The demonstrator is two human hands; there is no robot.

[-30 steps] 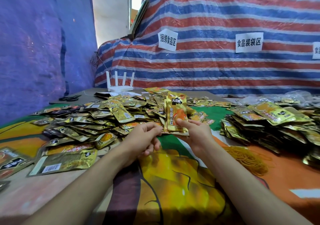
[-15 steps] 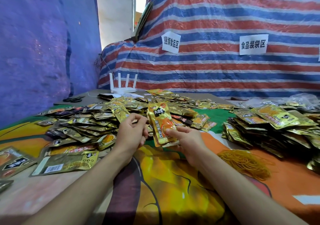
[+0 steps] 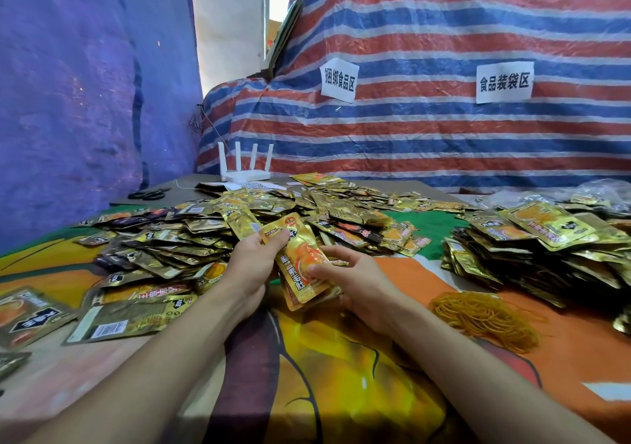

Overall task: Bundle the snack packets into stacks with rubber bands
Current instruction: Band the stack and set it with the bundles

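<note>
Snack packets [image 3: 211, 239] lay in a broad loose heap across the left and far middle of the table, within easy reach of the person. A tighter pile [image 3: 546, 249] sat apart on the right, probably the finished bundles, though no bands could be made out on them. Between the two, near the person, a small stack of packets [image 3: 300, 269] was held above the cloth. The left hand [image 3: 252, 266] pinched its far end, and the right hand [image 3: 355, 280] cupped its near end with the thumb pressed on the top packet. That two-ended grip likely served to square the edges before banding. No band was round the stack yet. A tangle of yellow rubber bands [image 3: 485, 317] waited just right of the right hand, close enough to pluck one without letting the stack slip. The table wore a bright orange, yellow and green printed cloth [image 3: 324, 375]. Behind it hung a red, white and blue striped tarp [image 3: 444, 136] bearing two white paper signs [image 3: 339, 80], with a blue tarp [image 3: 85, 102] on the left. A white router [image 3: 245, 167] and black scissors [image 3: 148, 194] sat at the far left edge.
</note>
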